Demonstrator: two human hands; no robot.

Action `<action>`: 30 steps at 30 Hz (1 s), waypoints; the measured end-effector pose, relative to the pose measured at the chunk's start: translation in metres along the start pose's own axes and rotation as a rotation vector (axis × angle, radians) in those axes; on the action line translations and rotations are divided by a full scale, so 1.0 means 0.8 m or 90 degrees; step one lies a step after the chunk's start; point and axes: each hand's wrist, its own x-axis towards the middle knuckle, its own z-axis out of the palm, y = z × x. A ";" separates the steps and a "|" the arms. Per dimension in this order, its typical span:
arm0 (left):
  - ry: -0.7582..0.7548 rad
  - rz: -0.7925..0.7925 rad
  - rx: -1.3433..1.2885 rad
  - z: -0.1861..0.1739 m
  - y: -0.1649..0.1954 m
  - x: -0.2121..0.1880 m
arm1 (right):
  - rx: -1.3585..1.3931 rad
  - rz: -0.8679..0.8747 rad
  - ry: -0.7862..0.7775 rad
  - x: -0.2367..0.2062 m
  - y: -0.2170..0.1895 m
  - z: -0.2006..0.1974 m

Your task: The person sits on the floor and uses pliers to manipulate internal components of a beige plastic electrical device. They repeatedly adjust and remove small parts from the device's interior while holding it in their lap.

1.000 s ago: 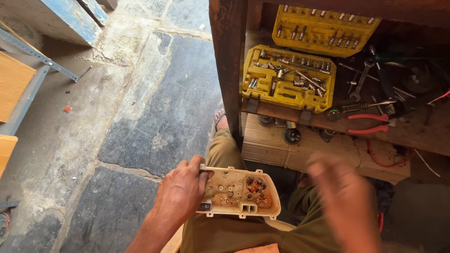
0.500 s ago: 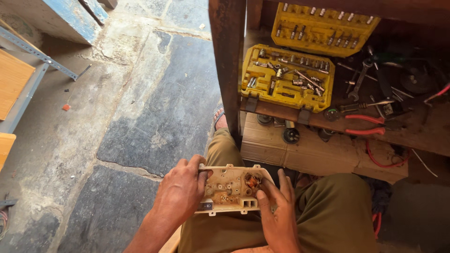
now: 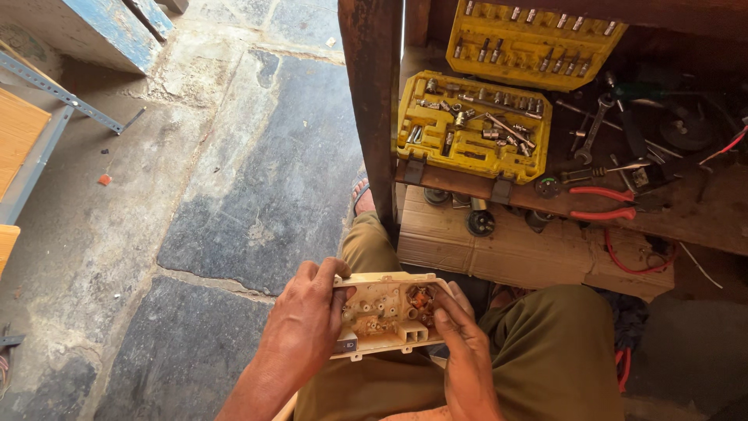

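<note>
A cream plastic housing point(image 3: 386, 316) with round sockets and a patch of orange-brown wiring rests over my lap, back side up. My left hand point(image 3: 304, 327) grips its left end, fingers wrapped over the top edge. My right hand point(image 3: 460, 343) holds the right end from below, with the thumb pressed on the wiring patch near the middle right. Both knees in olive trousers point(image 3: 545, 351) lie under it.
An open yellow socket-set case point(image 3: 471, 132) lies on a low wooden shelf with spanners and red-handled pliers point(image 3: 604, 203). A rusty post point(image 3: 374, 101) stands ahead. A cardboard box point(image 3: 514, 249) sits under the shelf. Stone floor slabs point(image 3: 257, 171) spread to the left.
My right hand came in from the right, blurred a second ago, and now holds the housing's right end. The left hand kept its grip.
</note>
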 end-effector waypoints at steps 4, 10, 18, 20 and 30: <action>-0.007 0.001 -0.015 -0.002 0.003 0.000 | 0.041 -0.058 -0.018 0.002 0.004 -0.004; -0.015 0.002 -0.023 -0.003 0.002 0.001 | 0.097 -0.062 -0.015 0.001 0.008 -0.004; -0.042 -0.022 -0.023 -0.001 0.001 0.003 | 0.038 -0.046 0.017 -0.005 -0.006 0.005; -0.041 -0.011 -0.020 -0.002 0.001 0.003 | -0.062 -0.114 0.046 -0.007 -0.011 0.008; -0.026 0.021 -0.040 0.001 0.006 -0.002 | -0.419 -0.387 0.195 -0.018 -0.030 0.010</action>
